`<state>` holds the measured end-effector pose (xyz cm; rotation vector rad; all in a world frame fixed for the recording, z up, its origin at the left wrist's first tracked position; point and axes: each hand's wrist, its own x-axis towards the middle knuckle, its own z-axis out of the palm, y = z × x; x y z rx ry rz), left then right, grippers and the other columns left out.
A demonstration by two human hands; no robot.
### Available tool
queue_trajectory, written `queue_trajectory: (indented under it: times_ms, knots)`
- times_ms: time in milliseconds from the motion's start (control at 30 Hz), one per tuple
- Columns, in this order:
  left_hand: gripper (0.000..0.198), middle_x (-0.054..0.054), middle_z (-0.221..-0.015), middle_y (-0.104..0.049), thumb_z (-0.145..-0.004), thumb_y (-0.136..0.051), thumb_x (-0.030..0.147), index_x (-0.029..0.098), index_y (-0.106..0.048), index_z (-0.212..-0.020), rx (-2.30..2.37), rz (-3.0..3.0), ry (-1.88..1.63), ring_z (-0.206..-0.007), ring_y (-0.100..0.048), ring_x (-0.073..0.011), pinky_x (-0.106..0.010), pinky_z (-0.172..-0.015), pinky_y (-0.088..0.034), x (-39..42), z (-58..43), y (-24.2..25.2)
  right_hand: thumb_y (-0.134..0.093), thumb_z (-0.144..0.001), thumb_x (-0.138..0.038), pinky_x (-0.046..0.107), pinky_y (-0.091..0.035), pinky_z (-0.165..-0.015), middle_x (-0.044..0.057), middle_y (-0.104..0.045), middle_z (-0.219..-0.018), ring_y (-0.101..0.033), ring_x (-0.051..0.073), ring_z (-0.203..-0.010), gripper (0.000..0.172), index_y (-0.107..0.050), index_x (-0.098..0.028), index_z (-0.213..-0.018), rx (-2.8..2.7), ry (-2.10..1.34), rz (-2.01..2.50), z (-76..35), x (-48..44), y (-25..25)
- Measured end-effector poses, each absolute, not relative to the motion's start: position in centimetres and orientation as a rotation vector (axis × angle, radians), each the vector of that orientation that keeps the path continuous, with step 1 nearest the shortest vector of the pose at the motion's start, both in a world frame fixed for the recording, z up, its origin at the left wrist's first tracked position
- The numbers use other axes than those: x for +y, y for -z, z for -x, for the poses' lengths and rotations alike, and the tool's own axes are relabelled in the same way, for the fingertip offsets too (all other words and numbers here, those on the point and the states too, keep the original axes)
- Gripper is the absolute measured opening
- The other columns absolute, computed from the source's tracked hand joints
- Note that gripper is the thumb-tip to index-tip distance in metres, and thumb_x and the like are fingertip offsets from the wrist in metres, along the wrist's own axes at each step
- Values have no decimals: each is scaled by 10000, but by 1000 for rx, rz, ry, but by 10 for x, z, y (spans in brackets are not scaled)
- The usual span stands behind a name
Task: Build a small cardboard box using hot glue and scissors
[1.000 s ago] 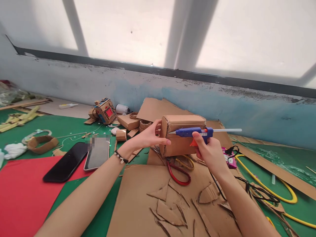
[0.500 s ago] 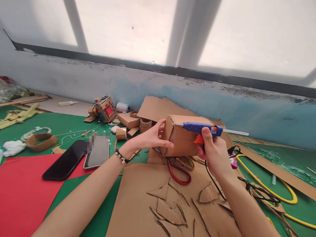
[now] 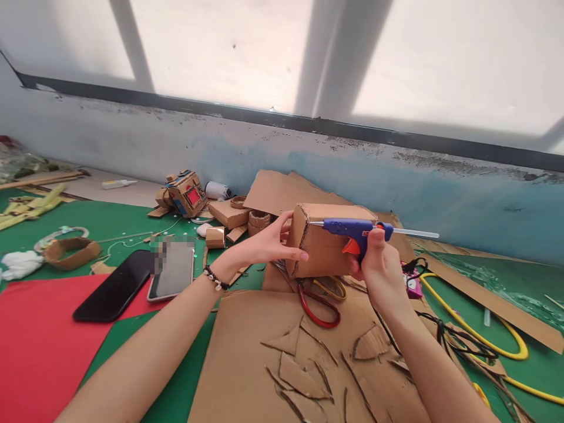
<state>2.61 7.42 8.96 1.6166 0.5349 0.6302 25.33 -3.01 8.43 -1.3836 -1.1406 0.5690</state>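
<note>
My left hand (image 3: 267, 244) grips the left end of a brown cardboard box (image 3: 324, 249), held up just above the table, thumb on its front face. My right hand (image 3: 379, 270) is closed around a blue glue gun (image 3: 352, 228) with an orange trigger. Its metal nozzle touches the box's upper left edge, and a clear glue stick juts out to the right. The gun's black cord (image 3: 445, 335) runs down past my wrist. Red-handled scissors (image 3: 319, 308) lie right below the box.
A big cardboard sheet (image 3: 247, 364) with cut scraps lies in front of me. Two phones (image 3: 145, 282) rest on a red sheet (image 3: 39, 341) at the left. Small cardboard models (image 3: 187, 194), a cardboard ring (image 3: 70, 252) and a yellow tube (image 3: 497, 341) are scattered over the green table.
The glue gun swung right along the box's top edge, then came back left a little. The box tilted slightly in my left hand, which kept its hold.
</note>
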Motion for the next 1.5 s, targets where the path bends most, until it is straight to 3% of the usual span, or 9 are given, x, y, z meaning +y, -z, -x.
queue_trajectory:
  times_ms: [167,500,933,1133,1500]
  knots:
    - [1119,-193,-1523,-629,-767,-970,354,282,-299,-1659,533,-1608,-623,-1477,-564,-371,-598,-1194,-483,75,-27,-88,-404,-939,-952,228,-338,-393,-4,-501,-499,-428,97,-408,794,-529,-215,-670,-1072,-574,1408,-247,-33,-89]
    - [1085,-190,-1562,-597,-759,-975,364,289,-357,-1647,517,-1599,-631,-1445,-588,-375,-584,-1179,-503,70,-26,-94,-564,-861,-953,236,-321,-347,-23,-485,-475,-413,101,-367,754,-554,-222,-678,-981,-597,1353,-251,-27,-85]
    - [1044,-192,-1581,-588,-782,-965,370,289,-367,-1634,482,-1606,-647,-1451,-581,-371,-544,-1153,-517,76,-26,-86,-517,-904,-936,232,-345,-343,1,-492,-429,-438,107,-352,780,-563,-211,-621,-1035,-466,1470,-253,-29,-86]
    - [1036,-188,-1561,-601,-758,-972,368,298,-401,-1619,492,-1594,-639,-1438,-593,-379,-562,-1144,-527,71,-26,-91,-551,-840,-980,240,-326,-341,-16,-485,-460,-422,103,-355,778,-521,-229,-637,-965,-586,1389,-252,-28,-87]
    - [1066,-197,-1574,-589,-755,-961,365,277,-365,-1634,515,-1612,-627,-1449,-581,-386,-590,-1171,-507,68,-27,-95,-495,-896,-954,238,-362,-366,6,-505,-454,-451,111,-384,791,-545,-217,-615,-1028,-446,1486,-252,-31,-89]
